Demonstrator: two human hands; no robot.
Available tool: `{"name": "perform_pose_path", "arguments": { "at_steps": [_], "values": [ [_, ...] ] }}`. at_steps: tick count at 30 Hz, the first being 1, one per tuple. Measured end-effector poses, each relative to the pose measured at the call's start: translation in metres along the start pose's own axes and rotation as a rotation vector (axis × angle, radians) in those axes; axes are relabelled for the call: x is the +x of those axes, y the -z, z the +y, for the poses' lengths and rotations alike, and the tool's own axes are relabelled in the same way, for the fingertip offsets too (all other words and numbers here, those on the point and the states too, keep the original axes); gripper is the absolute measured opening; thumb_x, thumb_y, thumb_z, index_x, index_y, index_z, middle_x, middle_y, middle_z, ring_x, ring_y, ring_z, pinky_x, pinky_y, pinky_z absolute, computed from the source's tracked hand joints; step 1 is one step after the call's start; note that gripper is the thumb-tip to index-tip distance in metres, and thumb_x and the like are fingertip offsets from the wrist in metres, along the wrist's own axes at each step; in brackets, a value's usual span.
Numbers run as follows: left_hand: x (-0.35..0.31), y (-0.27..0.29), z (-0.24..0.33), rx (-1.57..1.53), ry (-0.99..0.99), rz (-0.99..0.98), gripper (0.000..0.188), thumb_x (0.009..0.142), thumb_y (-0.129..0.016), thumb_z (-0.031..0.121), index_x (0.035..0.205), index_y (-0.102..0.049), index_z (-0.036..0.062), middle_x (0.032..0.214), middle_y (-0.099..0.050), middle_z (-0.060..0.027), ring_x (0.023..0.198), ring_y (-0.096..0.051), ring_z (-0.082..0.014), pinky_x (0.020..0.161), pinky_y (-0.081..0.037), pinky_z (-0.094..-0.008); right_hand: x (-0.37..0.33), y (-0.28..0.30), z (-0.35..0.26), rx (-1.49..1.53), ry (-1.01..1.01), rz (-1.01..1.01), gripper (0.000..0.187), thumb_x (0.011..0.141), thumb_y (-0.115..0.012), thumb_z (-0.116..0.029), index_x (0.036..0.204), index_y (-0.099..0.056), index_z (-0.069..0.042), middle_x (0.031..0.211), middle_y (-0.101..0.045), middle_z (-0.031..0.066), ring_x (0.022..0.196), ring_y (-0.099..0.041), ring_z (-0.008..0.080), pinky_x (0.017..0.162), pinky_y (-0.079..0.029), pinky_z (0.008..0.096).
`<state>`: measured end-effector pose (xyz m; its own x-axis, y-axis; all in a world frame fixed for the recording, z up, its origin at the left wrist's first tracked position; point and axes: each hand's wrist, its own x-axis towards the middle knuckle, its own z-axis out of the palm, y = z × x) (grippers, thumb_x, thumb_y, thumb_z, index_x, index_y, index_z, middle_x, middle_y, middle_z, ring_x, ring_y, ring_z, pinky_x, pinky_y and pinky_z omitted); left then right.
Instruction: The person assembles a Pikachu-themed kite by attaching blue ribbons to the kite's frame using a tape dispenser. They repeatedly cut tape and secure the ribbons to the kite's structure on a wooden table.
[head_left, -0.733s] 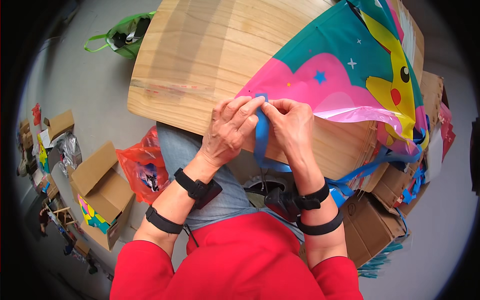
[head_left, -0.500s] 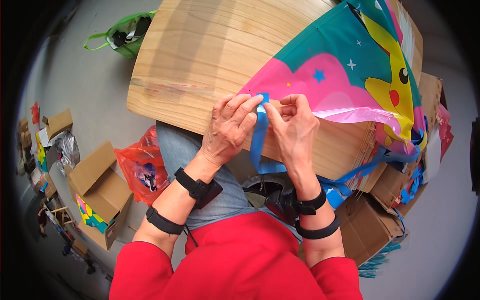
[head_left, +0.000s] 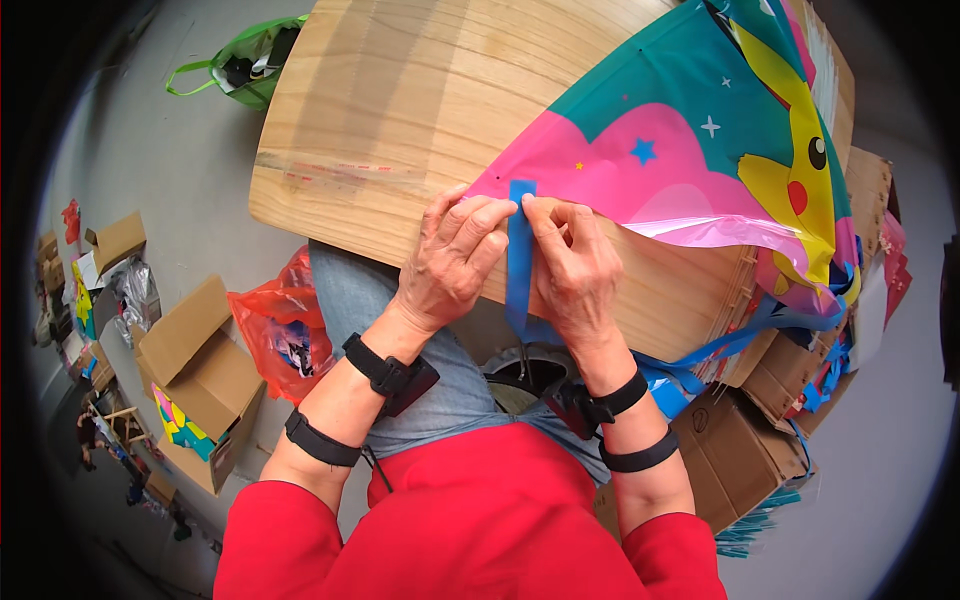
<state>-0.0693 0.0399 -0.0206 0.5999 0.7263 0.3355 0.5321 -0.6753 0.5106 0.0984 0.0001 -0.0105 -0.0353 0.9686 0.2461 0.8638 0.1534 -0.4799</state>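
Note:
A blue ribbon (head_left: 519, 260) hangs over the near edge of the wooden table (head_left: 350, 110). Its flat end lies on the pink corner of a thin printed plastic sheet (head_left: 610, 165), teal and pink with a yellow cartoon figure. From the left, my left hand (head_left: 455, 250) has its fingers bent together, their tips at the ribbon's edge just below that end. Opposite it, my right hand (head_left: 575, 265) pinches the ribbon's other edge between thumb and forefinger. The ribbon's lower part passes behind my right wrist and reappears as a long blue band toward the table's right side.
Open cardboard boxes (head_left: 205, 375) and a red plastic bag (head_left: 285, 325) stand on the floor at left. A green bag (head_left: 245, 70) is beyond the table's far left. More cardboard boxes (head_left: 735, 450) and teal strips (head_left: 755, 525) crowd the right side.
The ribbon's end has turned from slanted to nearly straight and lies flatter on the sheet. My right hand has shifted slightly left and down, its fingers closer together.

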Motion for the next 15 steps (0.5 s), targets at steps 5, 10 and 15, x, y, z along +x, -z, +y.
{"name": "perform_pose_path", "arguments": {
  "at_steps": [5, 10, 15],
  "values": [
    [0.0020, 0.0005, 0.0005, -0.008, 0.025, -0.002, 0.009, 0.081, -0.059, 0.004, 0.088, -0.055, 0.0039, 0.125, -0.060, -0.0100, 0.113, -0.057, -0.0274, 0.105, -0.041, -0.0476, 0.0024, 0.0005, 0.0009, 0.003, 0.004, -0.004, 0.045, 0.074, -0.064, -0.002, 0.118, -0.066, -0.008, 0.088, -0.053, 0.0068, 0.072, -0.059, 0.0200, 0.058, -0.048, 0.0333],
    [0.0031, 0.0005, -0.0003, 0.053, 0.007, -0.036, 0.019, 0.083, -0.055, 0.012, 0.099, -0.059, 0.0039, 0.128, -0.057, -0.0090, 0.118, -0.054, -0.0252, 0.107, -0.038, -0.0450, 0.0039, 0.0009, 0.0014, 0.023, -0.006, 0.006, 0.043, 0.073, -0.064, -0.003, 0.116, -0.067, -0.009, 0.088, -0.054, 0.0068, 0.072, -0.060, 0.0203, 0.057, -0.049, 0.0331],
    [0.0021, -0.0010, -0.0011, 0.061, 0.009, -0.034, 0.025, 0.084, -0.055, 0.014, 0.108, -0.060, 0.0062, 0.129, -0.057, -0.0068, 0.119, -0.053, -0.0241, 0.107, -0.038, -0.0447, 0.0046, -0.0003, 0.0018, 0.079, -0.061, 0.025, 0.041, 0.074, -0.065, -0.002, 0.113, -0.068, -0.011, 0.086, -0.055, 0.0055, 0.070, -0.061, 0.0201, 0.056, -0.050, 0.0332]
  ]
}}
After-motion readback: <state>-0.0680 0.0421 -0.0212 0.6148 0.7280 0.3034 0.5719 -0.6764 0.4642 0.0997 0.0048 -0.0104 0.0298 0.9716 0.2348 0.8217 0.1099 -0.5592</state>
